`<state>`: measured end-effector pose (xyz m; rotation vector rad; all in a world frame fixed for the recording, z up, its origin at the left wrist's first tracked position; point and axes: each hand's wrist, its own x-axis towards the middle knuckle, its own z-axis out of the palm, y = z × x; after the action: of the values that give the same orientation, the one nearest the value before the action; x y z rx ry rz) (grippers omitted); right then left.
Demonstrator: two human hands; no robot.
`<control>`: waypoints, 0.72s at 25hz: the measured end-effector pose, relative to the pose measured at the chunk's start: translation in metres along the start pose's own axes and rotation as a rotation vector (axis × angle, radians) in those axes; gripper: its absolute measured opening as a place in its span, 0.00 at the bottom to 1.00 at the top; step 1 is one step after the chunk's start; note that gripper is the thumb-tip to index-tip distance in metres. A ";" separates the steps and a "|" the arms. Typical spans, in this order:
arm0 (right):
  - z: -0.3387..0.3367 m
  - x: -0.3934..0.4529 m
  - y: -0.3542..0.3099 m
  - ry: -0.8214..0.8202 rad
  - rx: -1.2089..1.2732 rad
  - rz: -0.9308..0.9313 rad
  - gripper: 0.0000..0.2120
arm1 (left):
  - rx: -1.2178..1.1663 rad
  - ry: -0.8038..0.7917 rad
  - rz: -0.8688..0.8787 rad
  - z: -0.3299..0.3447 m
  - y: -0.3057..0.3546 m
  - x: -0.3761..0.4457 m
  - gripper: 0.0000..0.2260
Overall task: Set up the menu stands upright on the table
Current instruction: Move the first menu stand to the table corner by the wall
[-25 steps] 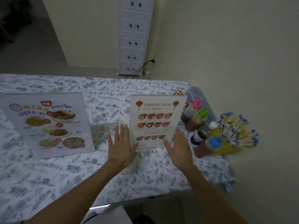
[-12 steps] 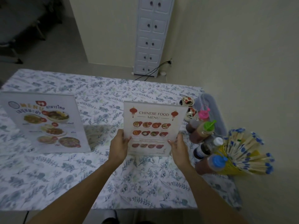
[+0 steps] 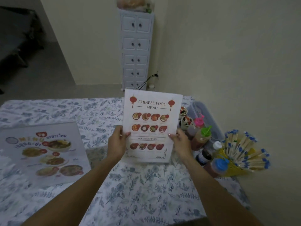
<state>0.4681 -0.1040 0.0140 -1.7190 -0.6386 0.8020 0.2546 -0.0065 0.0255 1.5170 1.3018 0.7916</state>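
The Chinese food menu stand [image 3: 151, 111], a white sheet with red lanterns and dish photos, is held upright above the floral-clothed table [image 3: 138, 185]. My left hand [image 3: 116, 144] grips its left edge and my right hand [image 3: 180, 145] grips its right edge, thumbs on the front. Its lower edge is just above the cloth. A second menu stand [image 3: 44, 152] with Thai lettering and food pictures stands tilted back at the left of the table.
Sauce bottles [image 3: 202, 137] and painted cups [image 3: 184, 121] crowd the table's right side, beside a yellow holder of chopsticks [image 3: 242, 152]. A clear plastic box [image 3: 200, 108] sits behind them. The wall is close on the right; a white drawer tower [image 3: 136, 46] stands beyond.
Both hands went from resting flat on the table beside the Chinese menu to gripping its edges, and the menu has been lifted off the cloth. The camera view tilted up.
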 end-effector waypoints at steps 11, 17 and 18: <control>-0.051 0.208 -0.107 0.090 -0.028 -0.168 0.06 | -0.304 -0.006 0.010 0.087 0.115 0.168 0.06; -0.089 0.326 -0.101 0.045 -0.040 -0.141 0.03 | -0.360 -0.005 -0.078 0.166 0.126 0.255 0.07; -0.093 0.341 -0.095 0.055 -0.021 -0.120 0.04 | -0.363 -0.022 -0.082 0.178 0.124 0.266 0.07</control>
<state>0.7524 0.1225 0.0553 -1.6992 -0.7081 0.6640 0.5193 0.2104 0.0539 1.1733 1.1255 0.9001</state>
